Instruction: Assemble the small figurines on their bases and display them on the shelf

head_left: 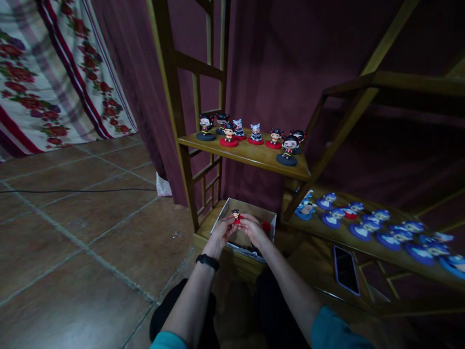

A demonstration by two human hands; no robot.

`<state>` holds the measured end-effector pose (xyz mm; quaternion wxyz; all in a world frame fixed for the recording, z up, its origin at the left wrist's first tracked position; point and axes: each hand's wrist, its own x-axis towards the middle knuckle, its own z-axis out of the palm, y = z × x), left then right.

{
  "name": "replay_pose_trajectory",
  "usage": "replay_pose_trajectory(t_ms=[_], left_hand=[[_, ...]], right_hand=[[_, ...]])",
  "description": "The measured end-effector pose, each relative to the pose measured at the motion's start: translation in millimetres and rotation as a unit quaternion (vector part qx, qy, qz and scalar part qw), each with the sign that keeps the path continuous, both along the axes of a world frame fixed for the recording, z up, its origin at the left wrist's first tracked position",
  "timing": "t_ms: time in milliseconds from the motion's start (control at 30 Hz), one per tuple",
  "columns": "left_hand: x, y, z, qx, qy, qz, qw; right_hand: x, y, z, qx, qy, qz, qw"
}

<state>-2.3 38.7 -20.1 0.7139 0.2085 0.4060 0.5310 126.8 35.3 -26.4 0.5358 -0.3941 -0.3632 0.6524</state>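
A small black-haired figurine [236, 215] on a red base is held upright between my two hands. My left hand [224, 230] pinches the base from the left, and my right hand [252, 228] grips it from the other side. Both are over an open cardboard box [271, 218] on the lowest shelf. Inside the box, a red item [266, 226] lies to the right of my right hand; its kind is unclear. Dark items near the box's front right corner are partly covered by my right wrist.
Several figurines on red and dark bases, one a grey-haired figurine [255, 134], stand on the wooden shelf [250, 154] above. On the right shelf are several blue-based figurines [333, 217]. A phone [346, 270] lies lower right. Wooden posts [170, 97] rise beside the box; a cable [80, 191] crosses the floor.
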Motion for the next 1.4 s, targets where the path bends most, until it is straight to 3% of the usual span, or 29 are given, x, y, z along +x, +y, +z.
replay_pose_trajectory(t_ms=[300, 733, 1033, 1267, 1400], left_hand=[[-1.3, -1.0, 4.8, 0.038, 0.028, 0.036, 0.998], [1.8, -6.0, 6.0, 0.116, 0.087, 0.058, 0.988], [5.2, 1.0, 1.6, 0.188, 0.139, 0.074, 0.969], [2.3, 6.1, -1.1, 0.161, 0.146, 0.106, 0.970], [2.9, 4.9, 1.5, 0.170, 0.207, 0.131, 0.955]], right_hand=[[-9.1, -5.1, 10.8, 0.049, -0.095, -0.031, 0.994], [-11.5, 5.0, -1.6, 0.033, -0.062, -0.067, 0.995], [-12.3, 9.9, -6.0, 0.041, -0.114, -0.089, 0.989], [-15.1, 10.4, -5.4, 0.124, -0.172, -0.093, 0.973], [-12.1, 5.0, 0.5, 0.203, -0.282, -0.102, 0.932]])
